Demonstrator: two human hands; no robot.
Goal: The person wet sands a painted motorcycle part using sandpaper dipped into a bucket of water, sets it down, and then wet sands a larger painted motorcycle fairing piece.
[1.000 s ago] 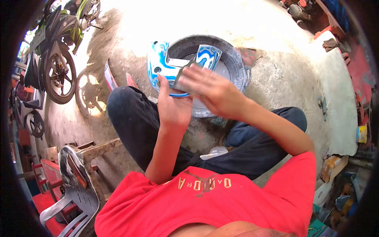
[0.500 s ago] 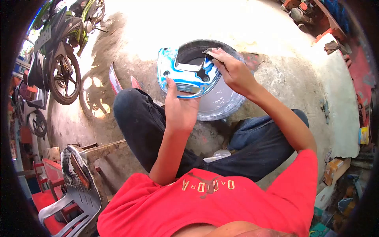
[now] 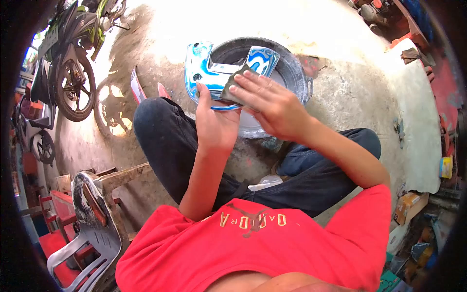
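Note:
A glossy blue-and-white plastic motorcycle panel point(image 3: 198, 62), notched at its far side, is held over a round grey basin point(image 3: 297, 73). My left hand point(image 3: 214, 124) grips the panel's near edge, thumb on top and the other fingers hidden underneath. Under the fingers of my right hand point(image 3: 277, 104) lies a dark grey-green sheet of sandpaper point(image 3: 234, 83), pressed flat against the middle of the panel. Pale cloudy liquid shows inside the basin.
Motorcycles point(image 3: 73, 73) stand at the left. Narrow red-and-white panel pieces point(image 3: 137, 86) lie on the floor by my left knee. A worn plastic chair point(image 3: 99, 233) is at the lower left. A cardboard box point(image 3: 410, 208) and a pale slab point(image 3: 421, 131) line the right.
My right hand and the sandpaper have slid from the panel's far right arm toward me, onto its middle. The panel, still in my left hand, sits slightly higher in view.

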